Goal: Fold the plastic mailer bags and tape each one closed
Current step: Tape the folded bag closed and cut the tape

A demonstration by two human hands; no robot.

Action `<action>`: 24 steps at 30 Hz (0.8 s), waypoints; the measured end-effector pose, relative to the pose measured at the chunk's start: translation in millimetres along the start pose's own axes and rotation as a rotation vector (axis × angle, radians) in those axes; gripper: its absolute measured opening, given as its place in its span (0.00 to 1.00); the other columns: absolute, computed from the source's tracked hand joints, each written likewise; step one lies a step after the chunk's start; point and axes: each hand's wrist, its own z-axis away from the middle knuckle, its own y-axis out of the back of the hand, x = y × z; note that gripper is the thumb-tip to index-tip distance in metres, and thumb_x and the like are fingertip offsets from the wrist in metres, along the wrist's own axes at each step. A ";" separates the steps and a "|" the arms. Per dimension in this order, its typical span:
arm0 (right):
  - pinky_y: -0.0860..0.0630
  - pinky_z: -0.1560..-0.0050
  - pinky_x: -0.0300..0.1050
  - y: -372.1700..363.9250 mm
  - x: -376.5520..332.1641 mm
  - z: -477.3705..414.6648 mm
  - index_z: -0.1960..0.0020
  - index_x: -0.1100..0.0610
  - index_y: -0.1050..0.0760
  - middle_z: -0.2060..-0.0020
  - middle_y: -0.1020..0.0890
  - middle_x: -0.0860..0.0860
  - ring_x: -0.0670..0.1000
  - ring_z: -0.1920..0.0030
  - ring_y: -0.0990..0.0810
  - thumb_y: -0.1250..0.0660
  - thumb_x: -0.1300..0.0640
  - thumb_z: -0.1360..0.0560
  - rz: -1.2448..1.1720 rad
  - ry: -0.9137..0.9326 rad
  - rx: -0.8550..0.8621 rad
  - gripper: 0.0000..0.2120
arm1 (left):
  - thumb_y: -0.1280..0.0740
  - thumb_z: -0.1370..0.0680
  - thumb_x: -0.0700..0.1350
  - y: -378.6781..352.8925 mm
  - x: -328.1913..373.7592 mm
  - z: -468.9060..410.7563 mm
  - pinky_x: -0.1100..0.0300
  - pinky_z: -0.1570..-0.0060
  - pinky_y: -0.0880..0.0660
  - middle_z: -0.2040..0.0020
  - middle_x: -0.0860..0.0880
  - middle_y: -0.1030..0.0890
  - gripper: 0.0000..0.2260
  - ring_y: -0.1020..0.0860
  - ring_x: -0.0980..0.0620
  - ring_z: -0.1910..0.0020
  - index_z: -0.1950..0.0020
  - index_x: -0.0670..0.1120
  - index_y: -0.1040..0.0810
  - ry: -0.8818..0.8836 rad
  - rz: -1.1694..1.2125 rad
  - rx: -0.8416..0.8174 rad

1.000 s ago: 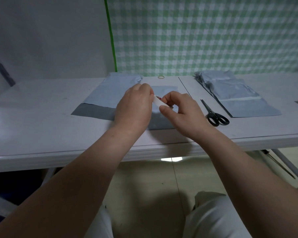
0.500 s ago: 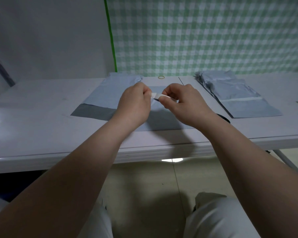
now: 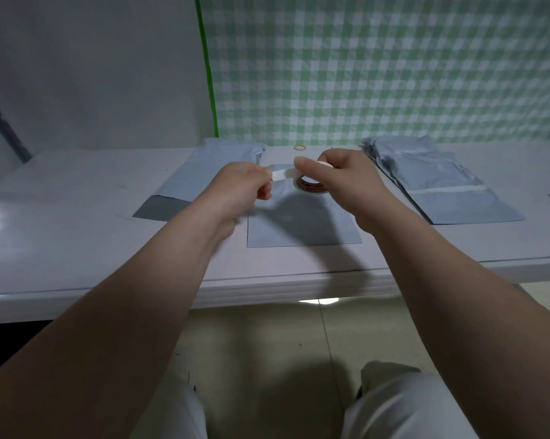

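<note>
Vs half a sec ago the hands have moved apart. The left hand (image 3: 240, 188) went left and the right hand (image 3: 349, 185) went right, so the tape roll (image 3: 310, 186) is in plain view now, brown core and all. Before, it was mostly tucked behind the fingers. The strip of tape (image 3: 281, 175) between them is longer too.

Grip: left thumb + fingers pinch the free end of the strip, other fingers curled in. The right hand pinches the roll, thumb on the near-left of the rim, fingers over the top. The strip runs pretty much straight from one pinch to the other, tho it's a bit blurry.

The folded mailer bag (image 3: 302, 226) lies flat on the table (image 3: 77, 217) right under both hands, untouched. An unfolded mailer (image 3: 210, 172) w/ a dark flap is left of the left-hand pinch. The stack of mailers (image 3: 441, 188) is off to the right of the roll, and a rubber band (image 3: 300, 147) lies just past it.
</note>
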 end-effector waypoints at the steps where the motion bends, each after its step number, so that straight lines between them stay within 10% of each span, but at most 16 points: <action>1: 0.36 0.70 0.33 -1.9 -0.8 -1.9 0.71 0.53 0.34 0.75 0.30 0.44 0.43 0.73 0.33 0.29 0.47 0.28 -0.054 -0.025 -0.014 0.20 | 0.38 0.21 0.43 2.1 -0.4 -2.1 0.63 0.63 0.33 0.65 0.50 0.25 0.11 0.25 0.51 0.60 0.63 0.47 0.26 -0.003 -0.006 -0.009; 5: 0.22 0.56 0.49 -11.5 -3.7 -10.3 0.60 0.56 0.25 0.61 0.21 0.51 0.50 0.60 0.23 0.33 0.46 0.26 -0.145 -0.129 -0.093 0.14 | 0.34 0.22 0.44 11.7 -4.4 -12.1 0.73 0.71 0.32 0.63 0.50 0.25 0.09 0.28 0.56 0.64 0.62 0.47 0.25 0.031 -0.011 0.006; 24: 0.35 0.70 0.39 -42.0 1.8 -41.8 0.68 0.55 0.28 0.74 0.28 0.49 0.51 0.67 0.28 0.32 0.53 0.36 0.666 -0.127 -0.088 0.07 | 0.29 0.26 0.43 24.5 -34.5 -44.9 0.62 0.70 0.34 0.66 0.48 0.25 0.05 0.28 0.52 0.67 0.60 0.44 0.22 0.117 -0.264 0.041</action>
